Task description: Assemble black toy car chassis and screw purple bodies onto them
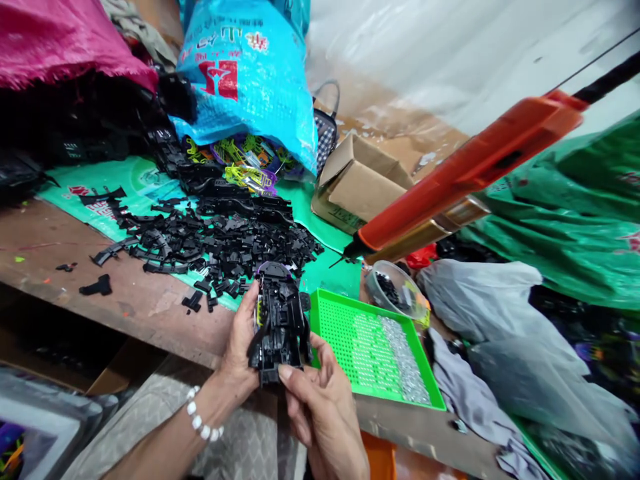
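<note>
A black plastic toy car chassis (281,313), with bits of purple and yellow at its edges, is held up in front of the table edge. My left hand (241,350) wraps round its left side, fingers closed on it; a white beaded bracelet circles that wrist. At the lower end, my right hand (323,397) pinches the chassis between thumb and fingers. Beyond my hands lies a spread pile of small black plastic parts (225,243) on a green sheet. Just right of the chassis stands a green perforated tray (330,320) with many small shiny metal pieces, apparently screws.
An orange electric screwdriver (465,173) hangs at the upper right, its bit pointing down-left. Behind are a cardboard box (357,180), a clear tub (395,287) of black parts and a blue sack (245,73) with coloured pieces. Grey plastic bags (520,347) crowd the right.
</note>
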The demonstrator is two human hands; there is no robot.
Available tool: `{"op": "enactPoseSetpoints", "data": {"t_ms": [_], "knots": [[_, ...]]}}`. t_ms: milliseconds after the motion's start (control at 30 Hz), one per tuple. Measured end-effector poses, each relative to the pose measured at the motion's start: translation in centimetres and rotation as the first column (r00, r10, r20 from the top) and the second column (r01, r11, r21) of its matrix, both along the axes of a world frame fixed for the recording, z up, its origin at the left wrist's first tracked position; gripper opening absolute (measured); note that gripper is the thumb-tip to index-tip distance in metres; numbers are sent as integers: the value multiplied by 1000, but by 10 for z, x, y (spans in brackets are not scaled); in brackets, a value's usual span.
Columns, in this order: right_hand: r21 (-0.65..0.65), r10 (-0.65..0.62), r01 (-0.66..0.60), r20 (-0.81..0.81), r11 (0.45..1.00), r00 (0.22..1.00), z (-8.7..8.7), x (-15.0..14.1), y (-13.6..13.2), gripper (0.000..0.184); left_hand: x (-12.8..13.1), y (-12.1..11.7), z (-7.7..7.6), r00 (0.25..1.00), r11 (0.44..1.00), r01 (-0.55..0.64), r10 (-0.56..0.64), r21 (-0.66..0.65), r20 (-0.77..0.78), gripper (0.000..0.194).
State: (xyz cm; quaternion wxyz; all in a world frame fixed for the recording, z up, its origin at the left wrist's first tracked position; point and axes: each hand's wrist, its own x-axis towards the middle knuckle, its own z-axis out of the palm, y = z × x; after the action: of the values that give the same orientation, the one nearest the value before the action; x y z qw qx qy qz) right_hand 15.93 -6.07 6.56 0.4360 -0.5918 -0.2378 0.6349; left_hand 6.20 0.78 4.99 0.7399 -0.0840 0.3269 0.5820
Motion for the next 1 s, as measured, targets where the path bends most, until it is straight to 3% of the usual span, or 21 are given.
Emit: {"op": "enactPoseSetpoints", "data": {"t_ms": [233, 400, 533, 667, 800, 867, 900, 1000], "knots": [[44, 62, -62, -6, 997, 998, 5, 5, -3, 94, 6, -7, 3, 984, 998, -38, 44, 41, -172, 15], [24, 16, -17, 21, 1000, 1000, 11, 5, -9, 102, 5, -24, -2, 973, 990, -99, 117, 101, -201, 24], [8, -18, 17, 86, 1000, 996, 25, 14, -12, 102, 4, -31, -1, 951, 996, -73, 87, 60, -297, 29], [40, -45, 37, 221, 999, 974, 34, 32, -12, 85, 4, -28, 7, 933, 998, -62, 52, -17, -357, 31], [209, -144, 49, 471, 977, 870, 36, 49, -8, 41, 5, -25, 13, 961, 998, -56, 57, 10, -270, 32], [396, -215, -71, 632, 916, 744, 39, 53, -5, 19, 4, -25, 14, 978, 998, -54, 60, 36, -202, 30], [481, -232, -203, 698, 853, 678, 41, 54, -4, 12, 3, -26, 14, 983, 998, -57, 63, 38, -175, 28], [510, -196, -646, 846, 568, 495, 40, 50, -2, 20, -1, -28, 11, 990, 997, -65, 68, 32, -126, 27]]}}
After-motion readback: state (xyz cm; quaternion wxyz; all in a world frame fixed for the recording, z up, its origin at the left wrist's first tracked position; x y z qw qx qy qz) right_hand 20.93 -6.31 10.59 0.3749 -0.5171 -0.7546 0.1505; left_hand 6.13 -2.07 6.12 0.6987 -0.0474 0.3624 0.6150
